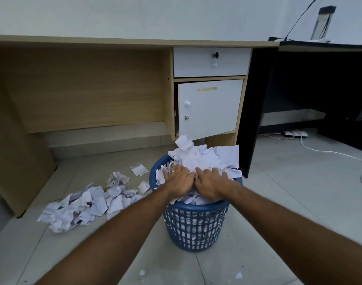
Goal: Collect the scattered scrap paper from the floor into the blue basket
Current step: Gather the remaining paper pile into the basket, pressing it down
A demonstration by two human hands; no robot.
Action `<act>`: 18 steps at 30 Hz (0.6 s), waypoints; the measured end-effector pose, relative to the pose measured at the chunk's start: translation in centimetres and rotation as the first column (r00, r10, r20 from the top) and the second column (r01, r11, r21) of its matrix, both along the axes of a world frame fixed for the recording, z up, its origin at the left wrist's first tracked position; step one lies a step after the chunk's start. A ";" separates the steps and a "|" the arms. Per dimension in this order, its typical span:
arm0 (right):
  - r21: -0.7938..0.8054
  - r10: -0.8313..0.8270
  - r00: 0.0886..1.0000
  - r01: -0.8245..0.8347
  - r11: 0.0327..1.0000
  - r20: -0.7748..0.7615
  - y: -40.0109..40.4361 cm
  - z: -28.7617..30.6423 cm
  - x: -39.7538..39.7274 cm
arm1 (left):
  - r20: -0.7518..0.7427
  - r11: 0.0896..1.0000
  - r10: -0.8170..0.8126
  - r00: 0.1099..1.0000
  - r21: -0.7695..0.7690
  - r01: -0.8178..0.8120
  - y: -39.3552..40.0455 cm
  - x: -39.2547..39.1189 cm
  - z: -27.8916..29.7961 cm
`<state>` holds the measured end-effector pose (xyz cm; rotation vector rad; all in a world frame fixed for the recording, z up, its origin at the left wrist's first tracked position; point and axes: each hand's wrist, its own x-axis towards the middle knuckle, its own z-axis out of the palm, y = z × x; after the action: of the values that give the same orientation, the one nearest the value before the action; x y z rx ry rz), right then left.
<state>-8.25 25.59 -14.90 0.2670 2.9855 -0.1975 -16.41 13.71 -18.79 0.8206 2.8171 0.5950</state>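
Both hands (196, 181) press on paper heaped in the basket (194, 227); scattered scraps (87, 204) lie left of it.

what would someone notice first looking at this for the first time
Most likely the two hands, left hand and right hand, pressing side by side on white scrap paper heaped above the rim of the blue basket in the centre. Next, the loose pile of paper on the tiled floor to the basket's left, in front of the wooden desk.
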 end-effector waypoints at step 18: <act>0.005 -0.105 0.994 0.105 0.994 -0.031 -2.8 -1.6 -1.3 | 0.594 0.712 0.005 0.804 0.563 -0.420 -2.6 -1.9 4.1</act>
<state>-9.53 22.78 -16.54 0.4264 3.0048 -0.2040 -18.30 11.07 -14.65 0.2672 2.1244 1.6642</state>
